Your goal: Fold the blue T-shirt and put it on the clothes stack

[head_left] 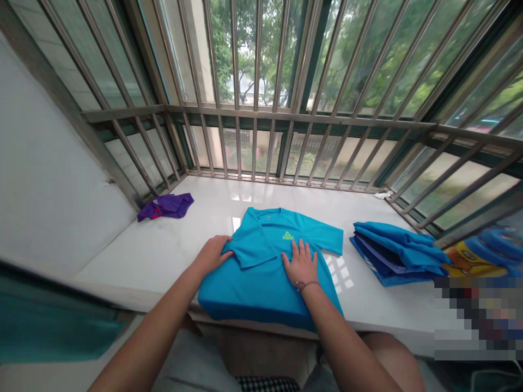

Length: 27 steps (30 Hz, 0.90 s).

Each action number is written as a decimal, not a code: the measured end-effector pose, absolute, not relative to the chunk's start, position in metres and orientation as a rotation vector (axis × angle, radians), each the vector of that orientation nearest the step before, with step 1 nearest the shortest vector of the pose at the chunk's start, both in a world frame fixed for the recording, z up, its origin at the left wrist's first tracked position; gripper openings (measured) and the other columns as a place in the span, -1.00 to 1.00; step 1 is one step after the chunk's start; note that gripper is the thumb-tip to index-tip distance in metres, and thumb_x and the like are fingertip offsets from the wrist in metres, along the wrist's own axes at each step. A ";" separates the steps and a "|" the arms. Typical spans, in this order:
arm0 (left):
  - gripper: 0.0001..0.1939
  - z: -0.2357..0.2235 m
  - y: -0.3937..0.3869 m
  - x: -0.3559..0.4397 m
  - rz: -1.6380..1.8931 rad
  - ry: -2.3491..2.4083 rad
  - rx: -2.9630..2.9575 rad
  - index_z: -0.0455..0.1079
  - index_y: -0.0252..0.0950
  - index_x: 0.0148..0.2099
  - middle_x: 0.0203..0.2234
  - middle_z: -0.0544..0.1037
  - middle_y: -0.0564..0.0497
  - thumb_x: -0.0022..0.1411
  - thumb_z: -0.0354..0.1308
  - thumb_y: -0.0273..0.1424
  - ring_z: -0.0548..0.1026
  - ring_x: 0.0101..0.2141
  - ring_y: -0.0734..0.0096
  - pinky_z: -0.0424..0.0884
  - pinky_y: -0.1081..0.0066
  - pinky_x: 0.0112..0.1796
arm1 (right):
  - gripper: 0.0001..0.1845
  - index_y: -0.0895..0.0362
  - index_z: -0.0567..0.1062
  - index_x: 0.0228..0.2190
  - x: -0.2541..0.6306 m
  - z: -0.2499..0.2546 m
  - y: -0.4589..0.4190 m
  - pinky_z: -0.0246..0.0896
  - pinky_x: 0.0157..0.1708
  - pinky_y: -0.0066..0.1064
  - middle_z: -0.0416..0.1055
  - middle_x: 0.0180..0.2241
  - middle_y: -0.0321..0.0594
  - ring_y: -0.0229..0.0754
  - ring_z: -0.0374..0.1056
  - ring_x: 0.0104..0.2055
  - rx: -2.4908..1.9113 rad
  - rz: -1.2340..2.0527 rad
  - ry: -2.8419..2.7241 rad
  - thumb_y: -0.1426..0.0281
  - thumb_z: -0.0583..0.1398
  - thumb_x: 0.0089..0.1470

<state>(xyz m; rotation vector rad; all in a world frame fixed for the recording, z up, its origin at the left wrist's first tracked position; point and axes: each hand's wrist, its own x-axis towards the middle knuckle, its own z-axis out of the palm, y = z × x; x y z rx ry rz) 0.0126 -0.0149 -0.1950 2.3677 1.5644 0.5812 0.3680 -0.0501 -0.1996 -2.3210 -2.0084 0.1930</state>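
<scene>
The **teal-blue T-shirt** (257, 288) lies front-up, collar at 12 o'clock, on a **polished white stone sill** (134, 261), mid-sill, w/ its near edge drooping over the sill's front lip at 6 o'clock. The **left hand** (211, 255) rests on a sleeve flap lying doubled over the shirt's 9 o'clock side, fingers close together, palm down, no pinch. The **right hand** (300, 264) sits flat on the chest at approx 4 o'clock from the collar, fingers spread, pressing, no pinch. Neither hand grips any cloth.

Risks: polished stone = low friction, so a hard push toward 6 o'clock could drag the overhanging edge further & slide the shirt off the lip. The flap is held only by light palm contact, so lifting the left hand could let it slip or spring open. The loose sleeve at 3 o'clock points at the **stack of blue garments** (394, 253), so a wide sweep could catch & topple it.

Count: 2 hands; 1 **dark bracelet** (307, 285), on the right wrist; 1 T-shirt; 1 stack, at 3 o'clock, at least 3 layers, exact no. can't tell; 1 **crumpled purple garment** (165, 206), at 10 o'clock; 1 **small white scrap** (383, 195), at 2 o'clock, by the **steel window bars** (257, 54).
</scene>
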 end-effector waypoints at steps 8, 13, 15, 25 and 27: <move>-0.61 -0.202 -0.003 -0.005 0.835 1.508 2.177 0.54 -0.16 0.02 0.01 0.66 -0.06 0.13 0.19 -0.49 0.56 0.06 0.08 0.47 0.10 0.17 | -0.31 0.15 0.28 0.45 0.366 -0.194 -0.055 -0.33 0.46 0.33 -0.02 0.54 0.09 0.32 -0.21 0.59 -2.238 0.028 -2.036 0.10 0.02 0.46; -0.54 -0.208 0.003 -0.007 0.914 1.515 2.091 0.59 -0.15 -0.02 -0.03 0.67 -0.01 0.07 0.10 -0.57 0.57 0.04 0.15 0.48 0.15 0.16 | -0.44 0.12 0.36 0.39 0.347 -0.175 -0.060 0.18 0.28 -0.10 0.44 0.27 0.06 0.12 0.33 0.28 -1.794 0.099 -2.293 0.25 0.06 0.47; -0.53 -0.210 0.005 -0.008 0.938 1.502 2.084 0.60 -0.14 -0.04 -0.04 0.67 0.00 0.07 0.06 -0.58 0.57 0.05 0.18 0.46 0.16 0.18 | -0.44 0.10 0.36 0.38 0.332 -0.172 -0.058 0.27 0.17 -0.17 0.52 0.15 0.03 0.09 0.41 0.16 -1.712 0.194 -2.299 0.18 0.06 0.49; -0.74 -0.211 0.010 -0.009 0.935 1.532 2.088 0.52 -0.18 -0.30 -0.09 0.67 -0.02 0.14 0.04 -0.56 0.58 0.01 0.21 0.47 0.17 0.16 | -0.76 0.04 0.60 -0.07 0.311 -0.200 -0.039 0.30 -0.05 -0.33 0.56 -0.09 -0.16 -0.12 0.47 -0.09 -1.246 0.589 -2.139 0.47 0.17 0.32; -0.77 -0.210 0.009 -0.008 0.932 1.543 2.088 0.51 -0.18 -0.32 -0.10 0.67 -0.02 0.15 0.05 -0.54 0.57 0.00 0.21 0.47 0.18 0.16 | -0.79 0.06 0.60 -0.13 0.317 -0.202 -0.039 0.30 -0.16 -0.37 0.54 -0.21 -0.22 -0.17 0.43 -0.23 -1.176 0.713 -2.003 0.47 0.19 0.25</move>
